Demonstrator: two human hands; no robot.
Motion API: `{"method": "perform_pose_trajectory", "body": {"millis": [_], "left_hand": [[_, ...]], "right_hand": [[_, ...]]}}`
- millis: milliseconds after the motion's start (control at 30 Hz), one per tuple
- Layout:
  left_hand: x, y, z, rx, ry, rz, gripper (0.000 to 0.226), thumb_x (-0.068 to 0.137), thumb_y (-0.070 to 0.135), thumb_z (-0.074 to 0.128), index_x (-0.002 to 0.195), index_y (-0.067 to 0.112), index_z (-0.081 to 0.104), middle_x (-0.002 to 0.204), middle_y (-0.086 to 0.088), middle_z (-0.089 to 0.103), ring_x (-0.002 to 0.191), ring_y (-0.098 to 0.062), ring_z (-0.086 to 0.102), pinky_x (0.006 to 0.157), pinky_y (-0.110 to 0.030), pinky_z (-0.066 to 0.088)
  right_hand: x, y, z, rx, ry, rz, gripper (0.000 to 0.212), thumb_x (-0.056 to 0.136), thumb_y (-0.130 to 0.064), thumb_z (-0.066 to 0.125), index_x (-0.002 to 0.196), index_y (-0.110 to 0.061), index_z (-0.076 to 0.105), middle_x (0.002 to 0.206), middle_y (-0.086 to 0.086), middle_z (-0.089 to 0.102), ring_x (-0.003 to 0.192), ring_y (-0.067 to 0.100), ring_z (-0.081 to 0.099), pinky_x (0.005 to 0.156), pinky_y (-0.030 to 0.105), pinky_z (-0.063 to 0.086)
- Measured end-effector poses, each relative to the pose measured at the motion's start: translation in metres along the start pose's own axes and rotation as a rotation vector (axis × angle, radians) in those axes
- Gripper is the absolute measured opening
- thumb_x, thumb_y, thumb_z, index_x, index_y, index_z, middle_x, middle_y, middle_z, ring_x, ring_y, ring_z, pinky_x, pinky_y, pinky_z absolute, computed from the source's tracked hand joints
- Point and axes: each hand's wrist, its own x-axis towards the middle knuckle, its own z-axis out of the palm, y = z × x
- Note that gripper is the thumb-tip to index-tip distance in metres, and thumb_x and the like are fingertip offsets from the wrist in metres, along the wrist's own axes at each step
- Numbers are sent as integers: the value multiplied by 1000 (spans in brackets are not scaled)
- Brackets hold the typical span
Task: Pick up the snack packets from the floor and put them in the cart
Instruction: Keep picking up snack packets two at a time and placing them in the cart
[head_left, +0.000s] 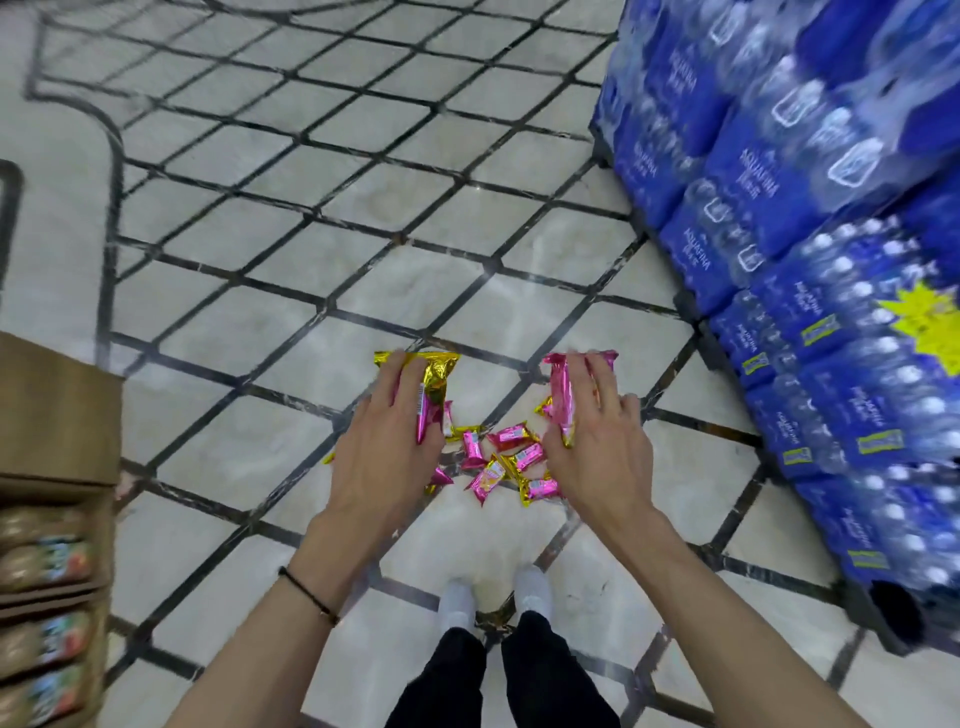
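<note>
Small pink-and-gold snack packets (501, 462) lie loose on the floor (270, 332), bunched in a heap right between my two hands, some overlapping, some just beside each other. At 9 o'clock of that heap is my left hand (384, 436), back up, fingers curled over a long gold packet (434, 387) with a pink underside; its crimped end sticks out past my fingertips toward 12 o'clock. At 3 o'clock of the heap, my right hand (597, 441) is wrapped the same way round a long pink packet (563, 400), whose top end also pokes out toward 12. Whether either long packet is off the tiles or touching them, I cannot tell. A thin black band (306, 592) sits on my left wrist. Down at 6 o'clock are my white shoes (493, 597), toes pointing at the heap, black trouser legs below. Out at 2 o'clock, blue shrink-wrapped packs of water bottles (779, 218) are stacked high. At 8 o'clock stand cardboard display boxes (57, 415), blurred jars inside.
</note>
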Motion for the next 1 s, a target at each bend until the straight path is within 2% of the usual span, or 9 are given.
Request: {"method": "perform_pose_trajectory", "body": {"millis": [167,300,433,600,833,1000], "left_hand": [[-14,22,-39,-51,30,39,66,94,32,62,152,29,30,162,11,22,126,-25,52,83,-43,54],[-18,35,-47,-94,22,19,70,94,36,62,154,31,27,164,14,17,130,-22,49,87,-42,53],[-13,48,-49,-105,11,71,70,93,33,63,153,31,28,163,14,18,129,-23,51,86,-42,54],[2,66,-52,-123,-14,193,69,93,34,64,153,30,30,164,11,20,137,-21,46,94,-44,53],[-5,106,-44,-129,-98,418,65,92,38,61,149,28,33,162,6,24,127,-25,52,85,-41,55],[-31,140,-16,-139,-240,675,61,89,36,61,144,26,35,159,4,28,123,-29,54,86,-46,55]], "right_hand": [[-7,-9,-53,-33,39,-53,81,82,-27,64,153,-23,24,158,4,31,93,34,50,71,41,52],[-16,-7,-74,-81,25,-92,78,87,-29,58,156,-23,21,160,5,27,92,31,48,74,41,51],[-24,-3,-94,-103,70,-44,77,87,-29,60,155,-22,24,159,5,28,86,29,47,69,41,50],[-48,3,-110,-103,132,118,76,85,-27,60,154,-25,27,158,2,30,87,27,47,70,39,52],[-107,-3,-117,-169,202,427,81,81,-26,63,152,-29,25,158,-3,28,92,27,48,63,37,53],[-183,-1,-120,-206,265,695,78,83,-27,65,151,-28,27,156,-1,32,95,31,52,70,40,55]]}}
